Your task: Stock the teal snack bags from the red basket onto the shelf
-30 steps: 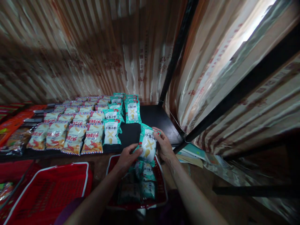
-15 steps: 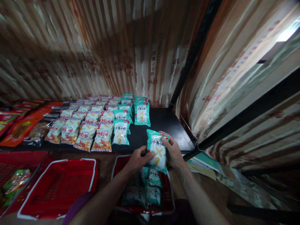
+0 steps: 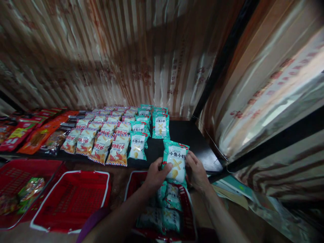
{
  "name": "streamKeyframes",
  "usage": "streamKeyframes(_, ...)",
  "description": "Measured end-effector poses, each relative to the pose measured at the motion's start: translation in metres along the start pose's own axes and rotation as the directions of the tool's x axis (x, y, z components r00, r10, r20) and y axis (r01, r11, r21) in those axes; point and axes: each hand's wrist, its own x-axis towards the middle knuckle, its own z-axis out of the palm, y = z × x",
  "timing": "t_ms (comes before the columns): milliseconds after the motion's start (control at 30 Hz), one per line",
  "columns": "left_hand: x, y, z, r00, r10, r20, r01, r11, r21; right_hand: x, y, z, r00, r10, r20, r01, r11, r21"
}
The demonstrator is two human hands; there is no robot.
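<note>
Between my two hands is a teal-and-white snack bag (image 3: 176, 158), its printed front facing up, above the near basket. My left hand (image 3: 157, 173) grips its left side, thumb across the front. On the right edge, my right hand (image 3: 197, 170) has its fingers closed at the side of the bag; part of them is hidden. Below, a red basket (image 3: 128, 184) holds several more teal bags (image 3: 172, 197). Beyond my hands, on the black shelf (image 3: 183, 135), matching teal bags (image 3: 160, 126) stand in two rows.
Left of the teal rows are several cream-and-orange snack bags (image 3: 117, 148), then orange packs (image 3: 42, 135) and red packs (image 3: 19, 133). Another red basket (image 3: 73, 199) with a white rim sits at left, beside a basket (image 3: 50, 163) holding green packs. A dark post (image 3: 215, 74) rises at the shelf's right.
The view has swung a little left, so things sit further right. My right hand has shifted from the bag's front top corner to its right edge; the bag stays held.
</note>
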Motion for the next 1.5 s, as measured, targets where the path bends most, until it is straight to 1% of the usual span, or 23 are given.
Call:
streamKeyframes(133, 0.0, 0.005, 0.002, 0.996, 0.041, -0.074, -0.047, 0.995, -0.083, -0.001, 0.001, -0.001, 1.0, 0.024, 0.005, -0.024, 0.998, -0.063)
streamKeyframes(267, 0.003, 0.001, 0.001, 0.987, 0.122, -0.109, -0.132, 0.986, -0.098, -0.002, 0.0, 0.001, 0.999, 0.054, -0.002, -0.054, 0.991, -0.126)
streamKeyframes(367, 0.006, -0.004, 0.0, 0.976, 0.178, -0.125, -0.192, 0.975, -0.115, -0.003, -0.003, 0.003, 0.999, 0.043, 0.021, -0.038, 0.979, -0.202)
streamKeyframes(467, 0.008, -0.006, 0.001, 0.965, 0.216, -0.148, -0.231, 0.969, -0.088, -0.006, -0.007, 0.005, 0.996, 0.053, 0.068, -0.032, 0.96, -0.278)
streamKeyframes(533, 0.009, -0.006, 0.002, 0.959, 0.236, -0.155, -0.248, 0.966, -0.068, -0.008, -0.009, 0.007, 0.99, 0.08, 0.113, -0.044, 0.956, -0.29)
streamKeyframes(600, 0.009, -0.006, 0.002, 0.956, 0.249, -0.154, -0.262, 0.963, -0.067, -0.009, -0.01, 0.009, 0.986, 0.104, 0.127, -0.065, 0.958, -0.278)
streamKeyframes(833, 0.009, -0.007, 0.008, 0.961, 0.255, -0.103, -0.267, 0.954, -0.132, -0.01, -0.002, 0.006, 0.989, 0.116, 0.091, -0.102, 0.984, -0.149)
streamKeyframes(933, 0.01, -0.007, 0.009, 0.965, 0.248, -0.083, -0.257, 0.956, -0.143, -0.01, 0.0, 0.004, 0.989, 0.129, 0.072, -0.119, 0.985, -0.124)
streamKeyframes(1000, 0.01, -0.005, 0.01, 0.967, 0.244, -0.07, -0.253, 0.953, -0.165, -0.01, -0.001, 0.003, 0.991, 0.117, 0.064, -0.108, 0.987, -0.118)
streamKeyframes(1133, 0.009, 0.004, 0.01, 0.973, 0.226, -0.042, -0.23, 0.947, -0.223, -0.011, -0.004, 0.005, 0.991, 0.105, 0.086, -0.095, 0.989, -0.118)
streamKeyframes(1200, 0.008, 0.006, 0.008, 0.974, 0.224, -0.039, -0.227, 0.948, -0.224, -0.012, -0.005, 0.007, 0.989, 0.107, 0.1, -0.095, 0.988, -0.119)
streamKeyframes(1367, 0.01, 0.005, 0.005, 0.971, 0.224, -0.084, -0.236, 0.953, -0.19, -0.014, -0.003, 0.005, 0.987, 0.097, 0.13, -0.08, 0.988, -0.134)
streamKeyframes(1500, 0.01, 0.006, 0.004, 0.973, 0.212, -0.094, -0.226, 0.959, -0.172, -0.016, -0.004, 0.004, 0.975, 0.111, 0.194, -0.083, 0.985, -0.148)
